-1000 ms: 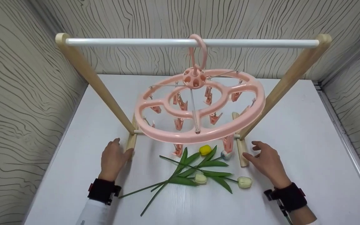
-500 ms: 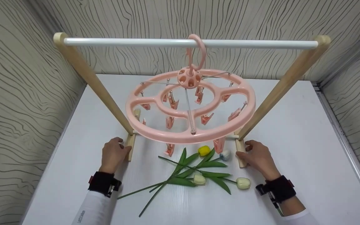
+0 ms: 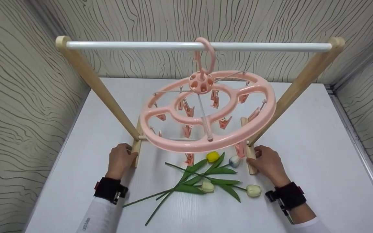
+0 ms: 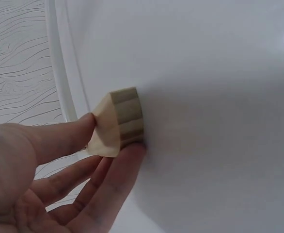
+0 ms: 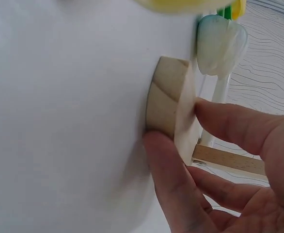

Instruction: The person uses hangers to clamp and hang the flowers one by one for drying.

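Note:
A drying rack with wooden side posts (image 3: 99,89) and a white top bar (image 3: 134,45) stands on the table. My left hand (image 3: 120,161) pinches the front end of the left wooden foot (image 4: 108,128), thumb on one side and fingers on the other. In the same way my right hand (image 3: 269,165) pinches the right wooden foot (image 5: 173,97). From the bar hangs a pink oval clip hanger (image 3: 180,147) by its hook, with several pink clips (image 3: 224,123) below it.
Artificial tulips lie on the white table (image 3: 76,168) between the feet: a yellow one (image 3: 212,157), a blue-white one (image 3: 234,161) and two cream ones (image 3: 254,191), (image 3: 208,186) with crossed green stems. A patterned wall (image 3: 160,19) stands behind.
Both hands have closed in on the rack's feet and now grip them. The clip hanger swung left, then back right. The tulips lie as before.

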Tool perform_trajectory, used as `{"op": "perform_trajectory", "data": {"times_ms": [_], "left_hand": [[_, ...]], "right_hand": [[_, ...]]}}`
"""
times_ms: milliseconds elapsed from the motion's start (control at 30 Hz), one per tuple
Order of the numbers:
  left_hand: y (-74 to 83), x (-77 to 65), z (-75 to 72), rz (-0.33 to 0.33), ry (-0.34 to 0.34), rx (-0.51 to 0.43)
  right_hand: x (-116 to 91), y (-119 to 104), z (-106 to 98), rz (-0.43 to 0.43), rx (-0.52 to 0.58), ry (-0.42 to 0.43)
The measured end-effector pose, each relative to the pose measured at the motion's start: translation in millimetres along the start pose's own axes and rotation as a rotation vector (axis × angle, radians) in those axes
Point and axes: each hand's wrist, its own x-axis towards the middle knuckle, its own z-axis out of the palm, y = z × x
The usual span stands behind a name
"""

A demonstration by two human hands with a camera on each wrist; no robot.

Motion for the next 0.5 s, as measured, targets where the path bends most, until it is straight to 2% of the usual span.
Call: {"op": "perform_trajectory", "data": {"times_ms": [233, 500], "left_hand": [[5.5, -4.1, 5.3, -0.007, -0.010, -0.015], [10.2, -7.4, 11.3, 0.011, 0.014, -0.011]], "right_hand": [[-2.3, 5.6, -4.7, 0.021, -0.029, -0.004], [-2.2, 12.9, -10.4, 0.018, -0.010, -0.005]]}}
